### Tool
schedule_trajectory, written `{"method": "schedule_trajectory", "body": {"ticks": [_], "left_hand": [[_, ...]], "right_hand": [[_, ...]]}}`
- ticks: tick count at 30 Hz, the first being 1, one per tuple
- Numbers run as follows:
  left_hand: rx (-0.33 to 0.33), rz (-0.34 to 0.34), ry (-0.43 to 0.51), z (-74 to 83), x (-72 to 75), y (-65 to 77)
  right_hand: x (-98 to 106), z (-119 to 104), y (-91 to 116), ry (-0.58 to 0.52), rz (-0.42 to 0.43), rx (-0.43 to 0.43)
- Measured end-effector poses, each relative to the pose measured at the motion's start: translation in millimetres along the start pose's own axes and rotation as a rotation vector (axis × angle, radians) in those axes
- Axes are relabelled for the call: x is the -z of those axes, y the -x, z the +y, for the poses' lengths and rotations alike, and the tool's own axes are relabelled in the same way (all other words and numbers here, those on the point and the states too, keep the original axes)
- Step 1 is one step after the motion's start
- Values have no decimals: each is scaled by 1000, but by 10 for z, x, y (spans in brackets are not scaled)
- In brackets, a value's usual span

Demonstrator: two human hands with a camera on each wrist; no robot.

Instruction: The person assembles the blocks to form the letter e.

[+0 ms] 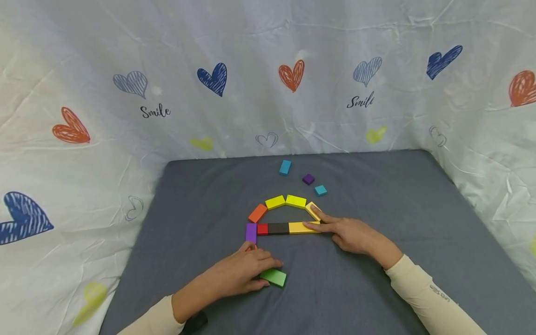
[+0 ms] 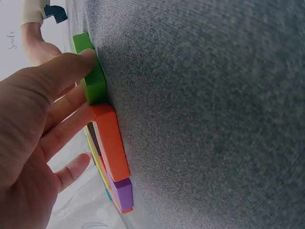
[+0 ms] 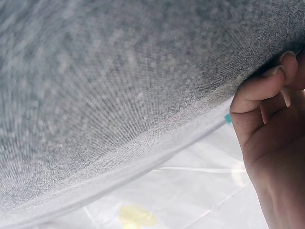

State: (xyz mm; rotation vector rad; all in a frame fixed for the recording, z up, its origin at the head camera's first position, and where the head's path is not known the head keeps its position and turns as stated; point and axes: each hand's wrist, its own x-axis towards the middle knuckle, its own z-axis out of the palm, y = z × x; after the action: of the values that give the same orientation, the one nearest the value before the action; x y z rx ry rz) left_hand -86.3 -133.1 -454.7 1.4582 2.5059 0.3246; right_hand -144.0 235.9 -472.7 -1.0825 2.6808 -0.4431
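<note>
My left hand [image 1: 236,275] pinches a green block [image 1: 275,278] between thumb and fingers, low over the cloth. In the left wrist view the thumb lies on that block, whose end meets an orange block [image 2: 114,145]. Beyond it is a purple block [image 1: 251,232]. My right hand [image 1: 353,234] reaches in from the right with two extended fingers. One touches a pale yellow block [image 1: 311,210] at the arch's end, the other a longer yellow block [image 1: 299,228] in the straight row. In the right wrist view the right hand's [image 3: 281,129] fingertips are partly cut off.
Red [image 1: 262,229] and black [image 1: 278,228] blocks continue the row. An orange block [image 1: 257,213] and two yellow blocks [image 1: 275,202] form the arch. Blue [image 1: 285,167], purple [image 1: 308,179] and teal [image 1: 320,190] blocks lie farther back on the grey cloth [image 1: 201,200].
</note>
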Motion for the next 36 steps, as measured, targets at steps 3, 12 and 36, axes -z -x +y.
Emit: {"method": "schedule_trajectory", "body": {"ticks": [3, 12, 36], "left_hand": [[5, -2, 17, 0, 19, -5], [34, 92, -19, -106, 400, -82], [98, 451, -39, -456, 1244, -932]], "right_hand": [[6, -5, 3, 0, 6, 5], [9, 21, 13, -3, 3, 4], [-1, 11, 28, 11, 18, 30]]}}
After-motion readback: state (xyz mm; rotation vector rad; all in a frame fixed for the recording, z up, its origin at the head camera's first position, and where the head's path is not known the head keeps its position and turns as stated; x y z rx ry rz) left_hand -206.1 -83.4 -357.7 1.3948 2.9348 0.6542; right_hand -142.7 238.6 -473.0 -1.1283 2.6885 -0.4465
